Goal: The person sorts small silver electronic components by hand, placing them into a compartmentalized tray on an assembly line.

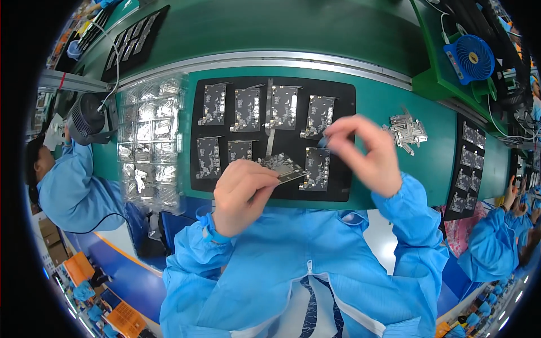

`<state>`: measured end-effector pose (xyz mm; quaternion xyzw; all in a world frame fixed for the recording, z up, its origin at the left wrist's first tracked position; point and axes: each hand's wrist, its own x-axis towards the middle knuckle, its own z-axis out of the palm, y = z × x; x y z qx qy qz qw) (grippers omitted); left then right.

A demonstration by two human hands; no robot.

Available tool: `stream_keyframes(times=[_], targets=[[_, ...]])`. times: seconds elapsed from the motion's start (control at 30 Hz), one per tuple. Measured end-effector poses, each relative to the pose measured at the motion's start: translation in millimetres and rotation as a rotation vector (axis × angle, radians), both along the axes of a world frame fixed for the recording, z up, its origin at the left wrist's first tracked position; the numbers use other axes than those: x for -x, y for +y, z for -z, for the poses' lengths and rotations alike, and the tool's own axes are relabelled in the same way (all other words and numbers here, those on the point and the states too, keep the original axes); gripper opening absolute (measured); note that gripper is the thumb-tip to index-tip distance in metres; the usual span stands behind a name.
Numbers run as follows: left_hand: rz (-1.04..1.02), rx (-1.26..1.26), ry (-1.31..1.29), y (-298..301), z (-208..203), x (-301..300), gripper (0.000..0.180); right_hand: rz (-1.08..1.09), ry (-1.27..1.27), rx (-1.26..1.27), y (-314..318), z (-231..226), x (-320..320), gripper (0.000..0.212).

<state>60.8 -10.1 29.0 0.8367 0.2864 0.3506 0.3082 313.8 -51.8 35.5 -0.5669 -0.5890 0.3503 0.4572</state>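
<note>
My left hand pinches a tilted circuit board by its edge, above the near side of a black mat. Silvery parts show on the board's raised face. My right hand is raised over the mat's right side, thumb and fingertips together around a small bluish thing whose kind I cannot make out. Below it lies a loose circuit board, with another board just behind. Several more dark boards lie in two rows on the mat, one partly hidden by my left hand.
A clear compartment tray of shiny metal pieces stands left of the mat. Loose metal pieces lie in a pile on the right. A blue fan and a dark fan flank the bench. Co-workers sit at both sides.
</note>
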Motion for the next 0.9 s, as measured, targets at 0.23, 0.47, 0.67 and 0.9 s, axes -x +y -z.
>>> stream_keyframes(times=[0.23,0.47,0.67,0.9], targets=[[0.044,-0.214,-0.019,2.8,5.0,-1.4,0.026,-0.221,0.196,0.07,-6.5,0.4,35.7,0.011],[0.06,-0.215,-0.012,2.8,4.3,1.6,0.027,-0.218,0.213,0.111,-6.6,1.1,40.4,0.011],[0.054,-0.217,-0.005,3.9,5.6,-0.9,0.022,-0.275,0.233,0.137,-2.5,7.9,36.9,0.013],[-0.138,0.647,-0.006,9.7,7.0,-8.9,0.018,-0.257,-0.095,-0.036,13.8,20.6,28.2,0.024]])
